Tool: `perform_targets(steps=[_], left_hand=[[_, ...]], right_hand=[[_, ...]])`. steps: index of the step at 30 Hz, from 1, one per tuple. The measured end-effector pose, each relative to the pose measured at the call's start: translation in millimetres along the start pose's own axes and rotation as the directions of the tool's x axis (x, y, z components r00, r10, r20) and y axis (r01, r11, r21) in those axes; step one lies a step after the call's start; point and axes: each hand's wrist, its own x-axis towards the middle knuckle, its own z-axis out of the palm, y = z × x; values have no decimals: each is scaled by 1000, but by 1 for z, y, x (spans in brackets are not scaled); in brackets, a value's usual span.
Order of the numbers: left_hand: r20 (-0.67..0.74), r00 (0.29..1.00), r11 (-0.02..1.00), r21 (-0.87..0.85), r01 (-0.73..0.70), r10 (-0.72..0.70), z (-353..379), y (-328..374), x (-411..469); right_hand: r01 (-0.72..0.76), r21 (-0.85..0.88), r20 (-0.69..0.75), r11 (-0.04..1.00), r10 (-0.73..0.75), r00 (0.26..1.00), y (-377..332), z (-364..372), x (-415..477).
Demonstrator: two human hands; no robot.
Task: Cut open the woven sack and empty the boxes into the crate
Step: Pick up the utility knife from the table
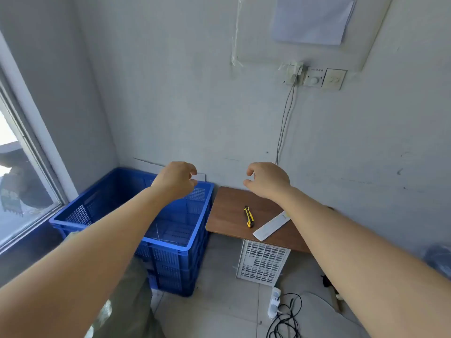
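Observation:
A blue plastic crate (195, 245) stands in the room's corner with nothing but a thin strand inside. A greenish woven sack (127, 303) lies at the lower left, partly hidden under my left arm. A yellow and black utility knife (249, 216) lies on a small brown table (227, 215) to the right of the crate. My left hand (177, 179) hangs in the air over the crate's far rim, fingers loosely curled, holding nothing. My right hand (267, 179) hovers above the table's far edge, also loosely curled and holding nothing. No boxes are in view.
A white flat strip (271, 226) lies on the table beside the knife. A white slatted crate (262, 263) props up the table. A power strip with black cables (274, 303) lies on the tiled floor. A window is at the left.

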Motion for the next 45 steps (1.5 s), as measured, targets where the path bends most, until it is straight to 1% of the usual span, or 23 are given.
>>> perform_targets(steps=[5,14,19,24,28,35,41,45], left_hand=[[38,999,1000,-7,2,-2,21,-7,37],[98,995,995,-93,-21,30,62,-27,132],[137,990,989,-150,0,21,93,-37,183],[184,983,984,-179,17,17,131,-36,216],[225,974,981,-186,57,-14,166,-34,242],[280,953,967,-188,170,-113,235,-31,286],[330,933,951,-213,224,-146,298,-33,313],[363,916,937,-227,264,-170,343,-42,327]], right_hand=[[-55,-8,15,998,55,998,14,19,28],[-155,37,80,987,152,985,46,59,113],[-189,2,102,982,188,977,64,91,155],[-225,31,180,974,216,960,89,132,185],[-238,30,254,971,223,941,117,165,209],[-256,35,361,966,227,905,167,224,248],[-307,37,447,951,259,856,203,281,266],[-373,57,491,926,299,818,222,328,272]])
